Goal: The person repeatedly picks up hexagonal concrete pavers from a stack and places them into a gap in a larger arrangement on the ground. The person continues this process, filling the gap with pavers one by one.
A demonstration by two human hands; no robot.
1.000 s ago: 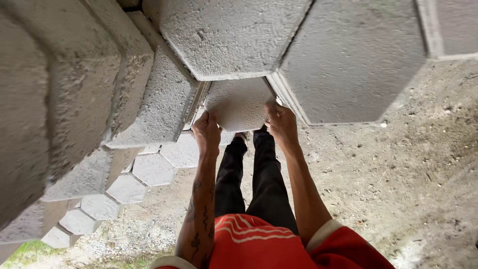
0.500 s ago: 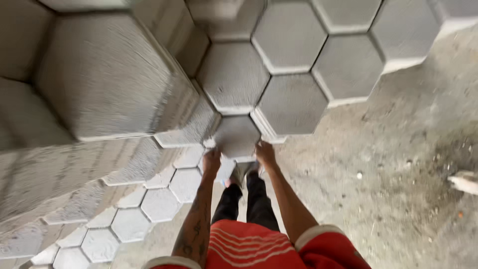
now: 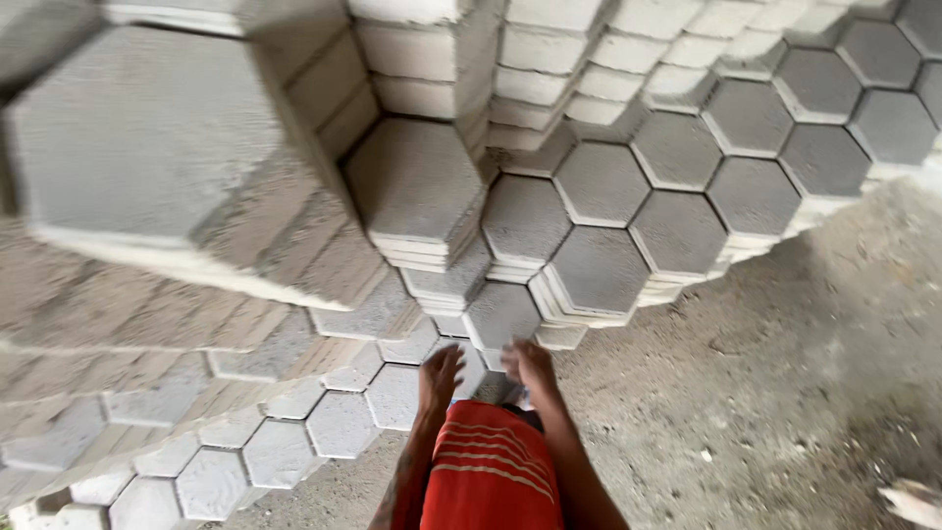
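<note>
**Hands at the low paver stack**

I see tall stacks of grey hexagonal concrete pavers filling the upper view, above bare dusty ground. A single row of pale hexagonal pavers lies flat at lower left. The low grey hexagonal paver sits just before both hands. My left hand is spread, fingers loose, holding nothing. My right hand is blurred; I cannot tell its grip.
</note>
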